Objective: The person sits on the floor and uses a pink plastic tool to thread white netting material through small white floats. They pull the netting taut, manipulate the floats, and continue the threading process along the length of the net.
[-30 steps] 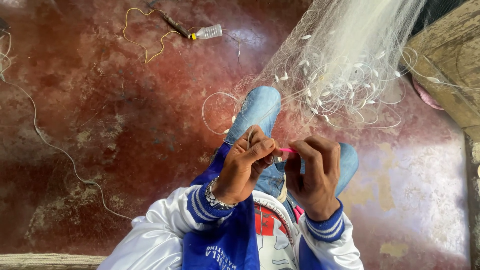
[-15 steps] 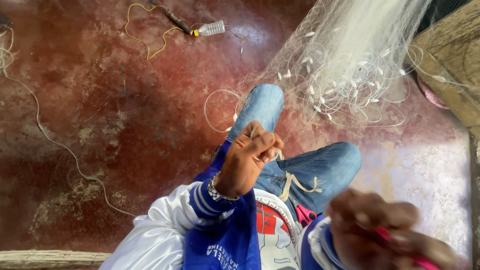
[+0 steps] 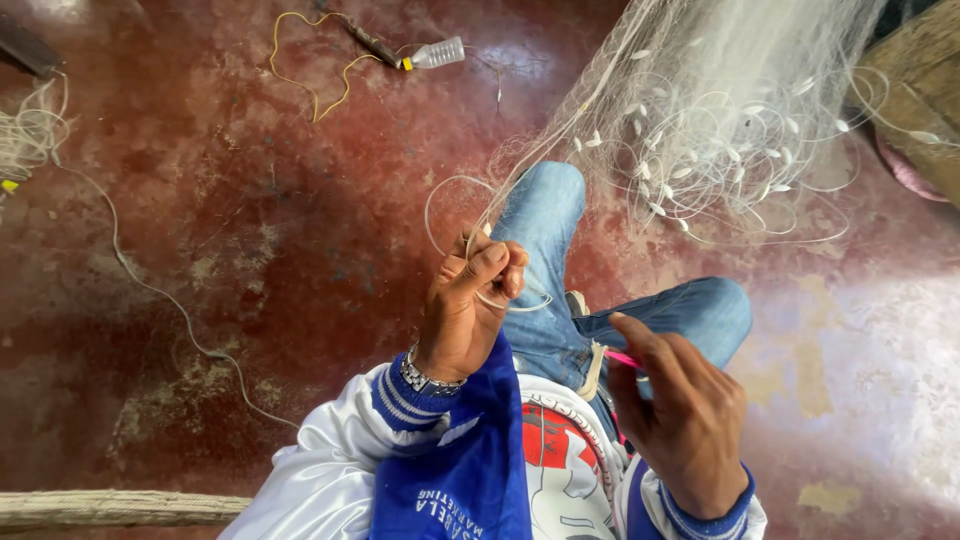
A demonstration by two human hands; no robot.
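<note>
A pale fishing net (image 3: 720,110) with small white floats hangs over my knees in blue jeans and spreads up to the right. My left hand (image 3: 470,305) pinches the net's clear line just above my left knee, with a loop of line curling beside it. My right hand (image 3: 680,410) sits lower, near my lap, and grips a thin pink netting needle (image 3: 622,358) whose tip pokes out to the left. The two hands are apart. A metal watch band shows on my left wrist.
The floor (image 3: 250,250) is worn red concrete. A small clear plastic bottle (image 3: 437,53) and a yellow cord (image 3: 310,70) lie at the top. A tangle of light cord (image 3: 30,130) trails from the left. A wooden pole (image 3: 110,507) runs along the bottom left.
My right hand pulled the pink needle away from my left hand and down toward my lap, then rose a little. My left hand kept its pinch on the line.
</note>
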